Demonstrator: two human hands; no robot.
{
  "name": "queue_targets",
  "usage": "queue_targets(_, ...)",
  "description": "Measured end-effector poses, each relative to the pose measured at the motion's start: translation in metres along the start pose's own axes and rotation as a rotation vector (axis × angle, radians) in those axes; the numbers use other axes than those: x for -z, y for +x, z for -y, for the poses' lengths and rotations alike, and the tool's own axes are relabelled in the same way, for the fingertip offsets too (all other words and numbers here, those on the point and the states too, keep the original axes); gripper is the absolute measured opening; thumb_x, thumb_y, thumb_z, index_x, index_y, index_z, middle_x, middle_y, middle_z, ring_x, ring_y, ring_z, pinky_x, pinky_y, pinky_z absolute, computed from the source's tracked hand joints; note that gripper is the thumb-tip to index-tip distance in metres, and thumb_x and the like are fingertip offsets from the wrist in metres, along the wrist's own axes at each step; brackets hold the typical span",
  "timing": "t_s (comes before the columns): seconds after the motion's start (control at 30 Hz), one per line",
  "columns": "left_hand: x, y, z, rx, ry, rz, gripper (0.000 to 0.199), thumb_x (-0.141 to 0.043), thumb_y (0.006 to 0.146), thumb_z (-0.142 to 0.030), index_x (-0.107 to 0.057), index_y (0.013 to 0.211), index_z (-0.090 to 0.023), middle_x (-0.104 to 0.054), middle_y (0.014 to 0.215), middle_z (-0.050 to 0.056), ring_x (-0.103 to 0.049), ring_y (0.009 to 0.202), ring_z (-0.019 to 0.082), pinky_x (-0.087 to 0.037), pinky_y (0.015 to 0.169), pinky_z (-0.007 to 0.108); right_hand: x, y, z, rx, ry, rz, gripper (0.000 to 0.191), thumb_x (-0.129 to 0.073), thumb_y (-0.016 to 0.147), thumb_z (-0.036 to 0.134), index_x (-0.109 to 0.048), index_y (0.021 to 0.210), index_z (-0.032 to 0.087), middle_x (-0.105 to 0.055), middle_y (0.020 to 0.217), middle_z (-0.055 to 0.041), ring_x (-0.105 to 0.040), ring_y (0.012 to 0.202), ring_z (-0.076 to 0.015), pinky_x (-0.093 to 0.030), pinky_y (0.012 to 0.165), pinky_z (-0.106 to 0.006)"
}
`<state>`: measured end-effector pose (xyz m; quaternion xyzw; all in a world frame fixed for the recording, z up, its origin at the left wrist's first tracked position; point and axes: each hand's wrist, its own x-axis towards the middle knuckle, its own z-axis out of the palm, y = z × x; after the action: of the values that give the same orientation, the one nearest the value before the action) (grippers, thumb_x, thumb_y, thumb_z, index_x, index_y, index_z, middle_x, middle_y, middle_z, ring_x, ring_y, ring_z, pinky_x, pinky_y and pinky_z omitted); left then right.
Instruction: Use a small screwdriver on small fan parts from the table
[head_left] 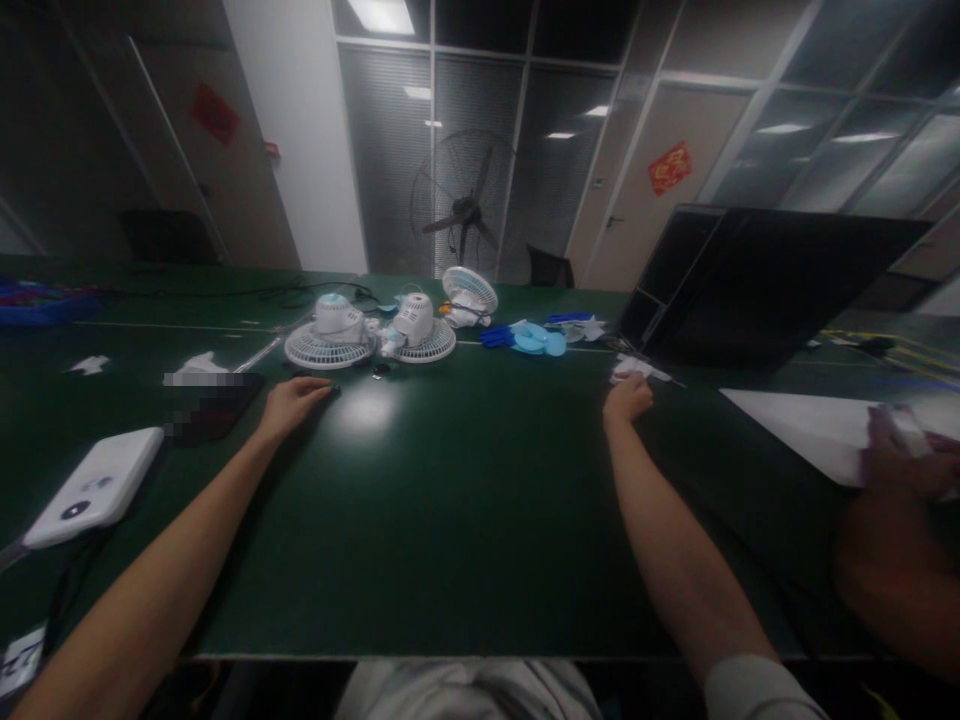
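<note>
My left hand [296, 402] reaches over the green table [465, 500], its fingers pressed together around a small dark thing too small to name. Just beyond it, two white fan heads [330, 345] rest grille down, and a third fan head [471, 295] leans behind them. A small black piece [382, 371] lies to the right of that hand. On the other side my right hand [630, 400] is closed at a crumpled white tissue [643, 368], close to the black monitor. Its fingertips are partly hidden.
Blue gloves [529, 338] lie mid-table. A large black monitor [750, 290] stands at right. Another person's hands [904, 450] hold something pale by a white sheet [806, 425]. A white power bank-like device [97, 485] and a dark phone-like slab [221, 408] lie left.
</note>
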<state>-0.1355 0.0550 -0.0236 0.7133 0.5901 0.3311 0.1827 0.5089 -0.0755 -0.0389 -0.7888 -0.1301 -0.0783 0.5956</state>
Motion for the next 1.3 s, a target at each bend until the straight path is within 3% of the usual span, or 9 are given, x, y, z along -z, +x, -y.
queue_targets(0.3,0.000,-0.002,-0.001,0.035,-0.053,0.028,0.058,-0.068,0.079,-0.056,-0.079,0.120,-0.016,-0.080,0.114,0.012,-0.073,0.104,0.032,-0.053,0.090,0.035,0.009,-0.019,0.017,0.145,-0.126,0.039,0.029,-0.066,0.104,0.036,-0.066,0.126,0.017,-0.068,0.127,-0.0096,-0.069,0.107,-0.0240,-0.060,0.092,-0.045)
queue_targets(0.4,0.001,-0.003,-0.001,0.040,-0.046,0.032,0.059,-0.069,0.078,-0.058,-0.079,0.118,-0.017,-0.081,0.112,0.012,-0.073,0.101,0.031,-0.054,0.089,0.035,0.013,-0.039,0.027,0.303,-0.145,0.102,0.027,-0.066,0.104,0.038,-0.067,0.120,0.015,-0.069,0.120,-0.0086,-0.070,0.105,-0.0236,-0.059,0.092,-0.045)
queue_targets(0.53,0.001,-0.004,-0.006,-0.027,-0.015,0.051,0.056,-0.069,0.078,-0.062,-0.081,0.111,-0.019,-0.080,0.109,0.010,-0.073,0.098,0.031,-0.053,0.083,0.034,0.016,-0.080,0.043,0.617,-0.130,0.320,0.030,-0.048,0.111,0.034,-0.070,0.104,0.016,-0.072,0.106,-0.0090,-0.070,0.097,-0.0225,-0.052,0.084,-0.035)
queue_targets(0.6,-0.003,-0.009,-0.017,-0.104,-0.015,0.102,0.053,-0.069,0.079,-0.063,-0.081,0.108,-0.020,-0.079,0.109,0.010,-0.072,0.096,0.030,-0.052,0.082,0.034,0.020,-0.107,0.050,0.779,-0.108,0.476,0.030,-0.047,0.111,0.036,-0.071,0.105,0.019,-0.073,0.106,-0.0087,-0.070,0.094,-0.0217,-0.049,0.078,-0.030)
queue_targets(0.7,-0.020,-0.028,-0.052,-0.270,-0.056,0.277,0.047,-0.070,0.083,-0.060,-0.080,0.107,-0.021,-0.077,0.109,0.009,-0.069,0.093,0.028,-0.051,0.080,0.034,0.036,-0.151,0.058,0.989,-0.064,0.714,0.025,-0.051,0.110,0.038,-0.069,0.111,0.020,-0.074,0.106,-0.0065,-0.071,0.089,-0.0197,-0.049,0.073,-0.028)
queue_targets(0.83,-0.054,-0.075,-0.115,-0.493,-0.197,0.575,0.034,-0.066,0.093,-0.049,-0.077,0.107,-0.020,-0.073,0.101,0.007,-0.065,0.086,0.021,-0.050,0.076,0.030,0.073,-0.201,0.063,1.224,-0.011,1.020,0.019,-0.066,0.103,0.035,-0.066,0.118,0.024,-0.074,0.101,-0.0016,-0.070,0.082,-0.0156,-0.050,0.069,-0.024)
queue_targets(0.93,-0.072,-0.106,-0.148,-0.588,-0.266,0.694,0.028,-0.067,0.095,-0.043,-0.073,0.108,-0.019,-0.069,0.098,0.005,-0.062,0.081,0.017,-0.047,0.072,0.027,0.094,-0.219,0.065,1.326,-0.001,1.125,0.008,-0.067,0.101,0.027,-0.068,0.107,0.022,-0.071,0.097,-0.0018,-0.066,0.077,-0.0146,-0.046,0.064,-0.025)
queue_targets(1.07,-0.076,-0.120,-0.158,-0.611,-0.270,0.721,0.024,-0.067,0.095,-0.038,-0.071,0.108,-0.019,-0.066,0.095,0.004,-0.059,0.079,0.016,-0.045,0.070,0.027,0.101,-0.223,0.068,1.377,-0.007,1.164,0.004,-0.070,0.097,0.023,-0.067,0.095,0.020,-0.067,0.092,-0.0015,-0.061,0.072,-0.0137,-0.041,0.060,-0.025)
queue_targets(1.3,-0.073,-0.118,-0.154,-0.623,-0.286,0.723,0.022,-0.066,0.097,-0.038,-0.070,0.108,-0.019,-0.065,0.096,0.003,-0.058,0.079,0.016,-0.045,0.070,0.028,0.098,-0.223,0.070,1.403,0.015,1.178,0.002,-0.069,0.097,0.022,-0.068,0.097,0.020,-0.067,0.094,-0.0020,-0.060,0.071,-0.0132,-0.040,0.059,-0.025)
